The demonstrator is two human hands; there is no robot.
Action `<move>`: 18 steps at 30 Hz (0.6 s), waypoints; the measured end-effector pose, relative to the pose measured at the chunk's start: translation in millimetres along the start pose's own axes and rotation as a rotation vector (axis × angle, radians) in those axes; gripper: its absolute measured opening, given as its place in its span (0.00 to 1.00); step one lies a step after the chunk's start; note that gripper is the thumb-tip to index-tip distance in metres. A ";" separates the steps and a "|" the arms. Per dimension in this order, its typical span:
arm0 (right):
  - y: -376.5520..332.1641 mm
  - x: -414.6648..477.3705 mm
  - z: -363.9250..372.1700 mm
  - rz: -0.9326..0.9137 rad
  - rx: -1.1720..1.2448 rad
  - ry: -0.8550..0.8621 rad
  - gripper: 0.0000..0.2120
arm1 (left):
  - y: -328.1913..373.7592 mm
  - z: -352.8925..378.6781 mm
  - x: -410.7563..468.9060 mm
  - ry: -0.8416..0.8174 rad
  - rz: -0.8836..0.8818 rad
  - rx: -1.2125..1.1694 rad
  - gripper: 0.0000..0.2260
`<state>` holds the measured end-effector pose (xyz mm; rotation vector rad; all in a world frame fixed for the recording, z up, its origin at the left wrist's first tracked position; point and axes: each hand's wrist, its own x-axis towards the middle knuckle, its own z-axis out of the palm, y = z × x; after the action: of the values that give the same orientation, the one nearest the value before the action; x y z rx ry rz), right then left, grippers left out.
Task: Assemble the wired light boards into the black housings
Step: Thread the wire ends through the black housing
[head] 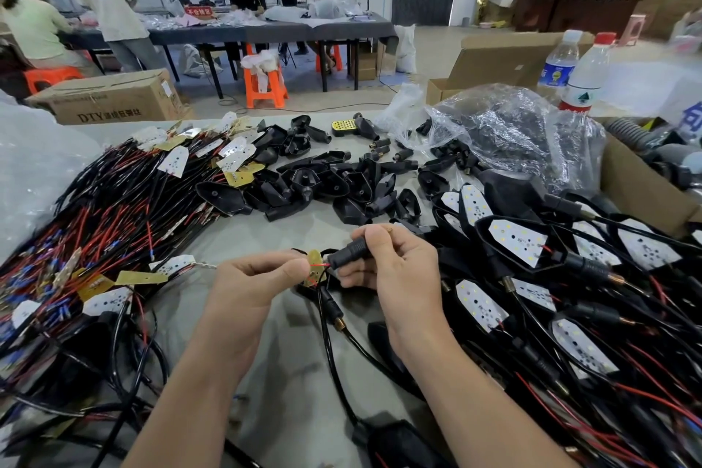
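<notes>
- Currently, a black housing (347, 253) is gripped by its stem in the right hand (395, 270). The fingers (380, 239) are curled round it, and it is held above the grey tabletop (288, 353).
- Just left of the housing, touching its mouth, a light board (314, 263) is pinched narrowly between thumb and forefinger of the left hand (250, 285). Its brass-coloured back is turned to the camera.
- A thin red wire (321, 264) is seen crossing the board toward the housing.
- Below the housing, a black cable (334, 319) with a brass tip is draped onto the tabletop.
- Whether the board is seated inside the housing cannot be told, as part of it is hidden by the left thumb.
- Well left of the housing: a heap of wired boards (114, 209), red and black leads tangled, white and brass faces mixed.
- Beyond the housing: loose empty housings (334, 182), scattered, mouths turned various ways.
- Right of the housing: finished units (520, 243), piled, with white boards seated in black shells and cables attached.
- Far beyond and right of the housing: a clear plastic bag (513, 133) of black parts, two water bottles (587, 76) and an open cardboard box (642, 186).
</notes>
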<state>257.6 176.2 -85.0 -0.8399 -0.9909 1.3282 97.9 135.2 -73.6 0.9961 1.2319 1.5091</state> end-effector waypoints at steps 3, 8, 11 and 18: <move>0.3 -2.1 1.7 0.014 -0.006 -0.024 0.11 | -2.3 4.8 -1.7 -0.063 0.065 0.104 0.05; -3.6 -4.2 3.1 0.016 0.024 -0.039 0.10 | -4.3 2.7 0.4 -0.018 0.052 0.070 0.10; -4.6 -5.8 3.8 0.022 0.049 -0.034 0.09 | -4.4 3.7 -0.4 -0.002 0.038 0.019 0.06; -2.0 -3.2 3.0 0.049 0.057 -0.044 0.08 | -3.5 13.4 -1.1 0.044 0.137 0.211 0.09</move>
<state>255.6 172.7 -82.3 -0.7993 -0.9671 1.4160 111.5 137.6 -74.7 1.2118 1.4008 1.5348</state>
